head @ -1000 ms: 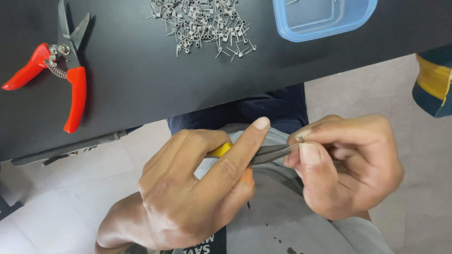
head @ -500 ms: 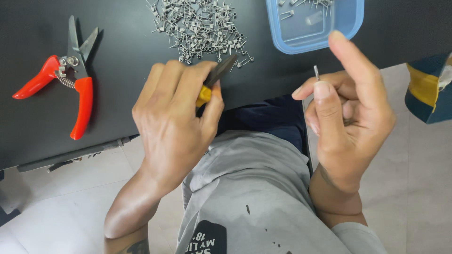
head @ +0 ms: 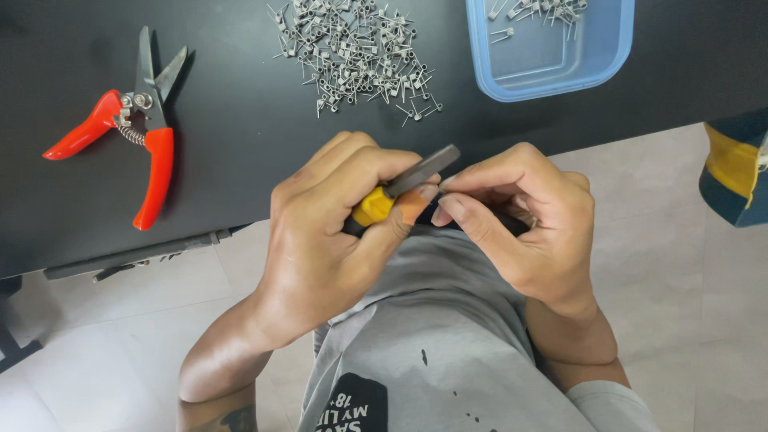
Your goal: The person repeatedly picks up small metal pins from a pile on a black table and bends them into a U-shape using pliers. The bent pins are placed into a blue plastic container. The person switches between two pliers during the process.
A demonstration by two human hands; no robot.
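Observation:
My left hand (head: 336, 232) is closed around a pair of pliers (head: 424, 170) with a yellow grip, its dark jaws pointing up and to the right. My right hand (head: 528, 216) meets the jaw tip with thumb and forefinger pinched together. The small metal pin it held is hidden between those fingers. Both hands hover over my lap, just in front of the black table (head: 240, 160). A heap of small grey metal pins (head: 356, 56) lies on the table beyond my hands.
A blue plastic tray (head: 544, 90) holding a few pins sits at the table's far right. Red-handled pruning shears (head: 152, 160) lie on the left. A blue and yellow object (head: 736, 168) stands on the pale tiled floor to the right.
My hands separated, the right lifting a pin and the left reaching toward the heap. They have now come back together at the pliers' tip.

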